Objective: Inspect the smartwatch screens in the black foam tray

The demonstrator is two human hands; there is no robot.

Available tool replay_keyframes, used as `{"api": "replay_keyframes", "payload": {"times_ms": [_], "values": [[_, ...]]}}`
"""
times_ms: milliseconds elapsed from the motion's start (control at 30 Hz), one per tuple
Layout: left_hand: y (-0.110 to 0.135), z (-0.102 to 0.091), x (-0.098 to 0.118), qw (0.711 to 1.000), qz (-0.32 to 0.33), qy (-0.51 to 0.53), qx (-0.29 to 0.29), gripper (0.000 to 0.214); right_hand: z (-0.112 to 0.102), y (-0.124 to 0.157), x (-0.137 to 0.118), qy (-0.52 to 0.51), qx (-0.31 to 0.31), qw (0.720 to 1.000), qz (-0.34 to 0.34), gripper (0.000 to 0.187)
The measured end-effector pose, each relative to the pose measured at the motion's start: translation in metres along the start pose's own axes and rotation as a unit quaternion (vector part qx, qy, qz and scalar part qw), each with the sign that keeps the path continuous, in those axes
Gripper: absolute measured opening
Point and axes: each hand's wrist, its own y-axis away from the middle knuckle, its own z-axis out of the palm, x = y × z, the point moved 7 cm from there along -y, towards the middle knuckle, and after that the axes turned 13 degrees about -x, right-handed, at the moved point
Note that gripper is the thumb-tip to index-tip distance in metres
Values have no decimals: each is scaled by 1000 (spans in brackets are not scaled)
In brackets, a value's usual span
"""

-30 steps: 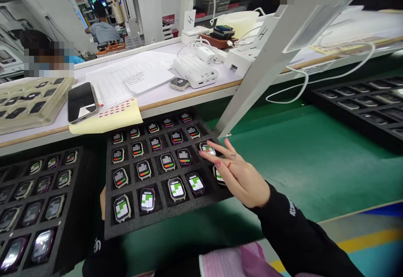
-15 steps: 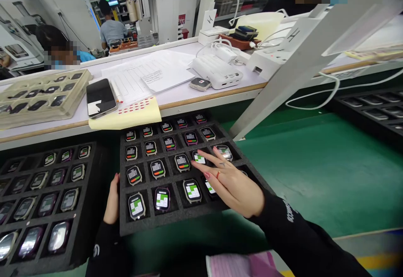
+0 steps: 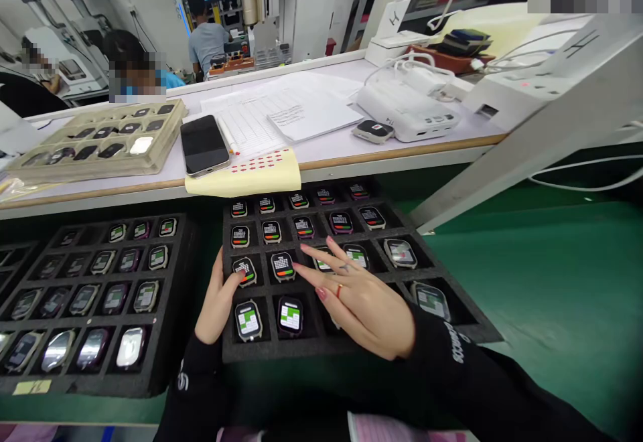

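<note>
A black foam tray holds smartwatches in rows of square pockets. Several lit screens show text above red and green bars; others show green and white blocks. My left hand grips the tray's left edge, its thumb reaching over a watch in the left column. Over the middle of the tray is my right hand, fingers stretched and spread, holding nothing. Its index fingertip is at the right edge of a lit watch; I cannot tell whether it touches. The hand partly covers watches beneath it.
A second foam tray of watches sits at left. On the shelf above are a phone, papers, a white charger, a single watch and a plastic tray. A slanted white post stands at right. Other people work beyond.
My right hand has moved left across the tray, uncovering watches on the right side. My left thumb has come over the tray's left edge onto a watch. The view has shifted left.
</note>
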Motion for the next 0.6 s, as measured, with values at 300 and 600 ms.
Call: {"api": "replay_keyframes", "payload": {"times_ms": [300,600], "values": [[-7,1,8,992,24,-124,-1,73,6,-12,0,-2,-3,1000,5,42],[-11,-4,15,974,36,-217,49,65,-35,-40,8,64,-15,997,-39,42]]}}
